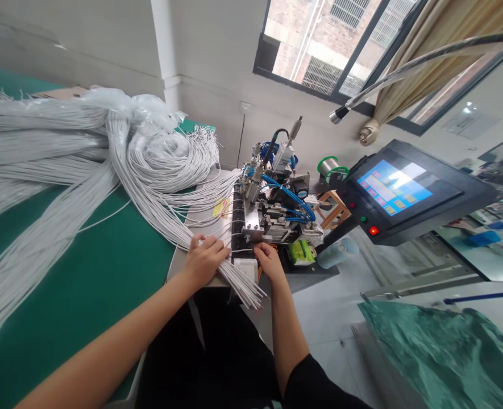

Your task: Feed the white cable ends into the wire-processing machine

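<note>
A thick bundle of thin white cables [245, 284] runs under my left hand [206, 259], whose fingers are curled over it. The cut ends of the bundle stick out past the bench edge towards my lap. My right hand [269, 261] pinches the tip of a single white cable [241, 250] at the front of a small bench machine [251, 218]. That machine has metal clamps, cylinders and blue air hoses. Several other cables lead into its left side in a spaced row. The exact tip between my right fingers is hidden.
Large bundles of white cable [46, 147] lie on the green table [149, 307] at left. A touchscreen panel [396, 187] with a lit red button stands at right. A wire spool [331, 168] sits behind the machine; a green packet [301, 253] lies beside it.
</note>
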`<state>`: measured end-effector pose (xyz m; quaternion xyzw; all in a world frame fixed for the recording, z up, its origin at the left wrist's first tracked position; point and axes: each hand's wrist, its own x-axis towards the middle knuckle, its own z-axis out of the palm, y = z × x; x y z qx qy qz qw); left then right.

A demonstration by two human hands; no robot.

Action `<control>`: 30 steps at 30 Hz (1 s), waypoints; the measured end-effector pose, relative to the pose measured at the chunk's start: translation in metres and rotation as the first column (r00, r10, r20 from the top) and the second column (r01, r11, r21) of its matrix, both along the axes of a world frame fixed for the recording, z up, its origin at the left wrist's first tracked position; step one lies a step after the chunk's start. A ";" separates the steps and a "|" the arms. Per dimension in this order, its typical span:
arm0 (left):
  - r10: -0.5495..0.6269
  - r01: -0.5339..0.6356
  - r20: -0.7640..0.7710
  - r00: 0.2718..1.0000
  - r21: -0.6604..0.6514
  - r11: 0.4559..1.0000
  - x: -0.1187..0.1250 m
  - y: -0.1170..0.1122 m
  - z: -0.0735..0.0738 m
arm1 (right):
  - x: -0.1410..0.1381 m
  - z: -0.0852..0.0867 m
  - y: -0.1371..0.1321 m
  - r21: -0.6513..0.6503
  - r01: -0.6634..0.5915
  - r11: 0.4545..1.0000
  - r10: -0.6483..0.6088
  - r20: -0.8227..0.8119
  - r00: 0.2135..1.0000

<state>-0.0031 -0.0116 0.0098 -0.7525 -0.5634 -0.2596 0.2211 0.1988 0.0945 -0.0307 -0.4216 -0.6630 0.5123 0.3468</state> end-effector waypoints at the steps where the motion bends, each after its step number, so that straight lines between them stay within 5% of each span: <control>1: 0.005 -0.005 0.000 1.000 0.001 1.000 0.000 0.000 0.000 | 0.000 -0.002 0.001 -0.029 0.001 1.000 -0.002 -0.022 1.000; 8: 0.074 -0.075 -0.039 0.996 -0.024 0.997 0.002 -0.002 -0.001 | -0.006 -0.017 0.001 -0.170 0.027 0.985 -0.051 -0.138 0.989; 16: 0.068 -0.068 0.003 0.998 -0.055 0.996 0.003 -0.004 -0.001 | -0.003 -0.012 0.001 -0.121 0.018 0.993 -0.034 -0.131 0.991; 24: 0.094 -0.091 0.046 0.994 -0.078 0.993 0.002 -0.005 -0.003 | 0.013 0.008 -0.013 0.117 0.113 0.987 -0.122 0.079 0.989; 30: 0.056 -0.051 0.119 0.991 -0.049 0.998 -0.001 -0.005 -0.003 | 0.036 0.040 -0.034 0.157 -0.007 0.988 -0.017 0.152 0.988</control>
